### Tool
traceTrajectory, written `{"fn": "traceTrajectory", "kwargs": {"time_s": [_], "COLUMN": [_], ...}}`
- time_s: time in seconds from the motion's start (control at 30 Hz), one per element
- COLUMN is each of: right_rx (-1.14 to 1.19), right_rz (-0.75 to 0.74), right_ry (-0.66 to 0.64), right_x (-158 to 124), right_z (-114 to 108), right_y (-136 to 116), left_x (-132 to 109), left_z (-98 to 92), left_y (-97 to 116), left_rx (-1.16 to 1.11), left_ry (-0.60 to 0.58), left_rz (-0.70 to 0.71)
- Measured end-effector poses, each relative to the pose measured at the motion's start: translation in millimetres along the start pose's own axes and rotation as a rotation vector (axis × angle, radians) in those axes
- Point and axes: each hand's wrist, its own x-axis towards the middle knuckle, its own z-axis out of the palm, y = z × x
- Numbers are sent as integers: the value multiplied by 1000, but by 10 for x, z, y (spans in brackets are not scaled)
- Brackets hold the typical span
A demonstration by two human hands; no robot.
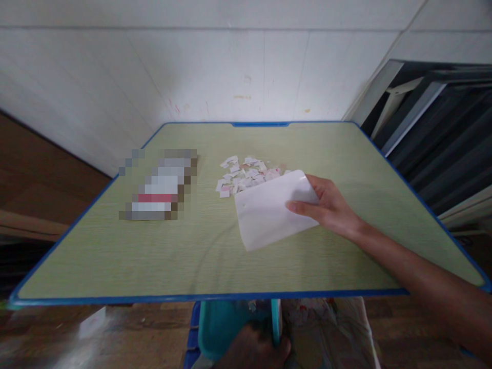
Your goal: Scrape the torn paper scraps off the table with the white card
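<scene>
My right hand pinches a stiff white sheet with rounded corners, thumb on its face and fingers behind. The sheet is tilted over the table, and its upper edge covers part of a pile of small paper scraps. Below the front edge of the table, my left hand is closed on the right side wall of a teal plastic container. A few bits lie inside the container. The left fingers are partly in shadow.
The light green table has a blue rim and stands against a white wall. A blurred-out flat object lies on its left. Dark panels lean at the right. Under the table edge is a whitish bag; paper lies on the floor.
</scene>
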Motion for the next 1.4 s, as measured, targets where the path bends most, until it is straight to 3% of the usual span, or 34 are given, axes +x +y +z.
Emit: {"fn": "traceTrajectory", "kwargs": {"time_s": [0.1, 0.33, 0.7, 0.87, 1.2, 1.4], "right_rx": [100, 108, 150, 212, 222, 223], "right_rz": [44, 70, 96, 78, 13, -15], "right_ry": [-3, 268, -23, 28, -130, -126], "right_x": [-23, 63, -31, -28, -38, -58], "right_z": [8, -273, -71, -71, 6, 32], "right_y": [-14, 182, 60, 69, 72, 61], "left_x": [-8, 5, -10, -8, -15, -25], "left_z": [5, -9, -1, 9, -13, 23], "left_y": [6, 4, 19, 15, 17, 16], "left_rx": [-4, -10, -2, -22, 4, -12], "left_ry": [27, -17, -19, -26, -2, -37], "left_rz": [9, 20, -8, 5, 19, 13]}}
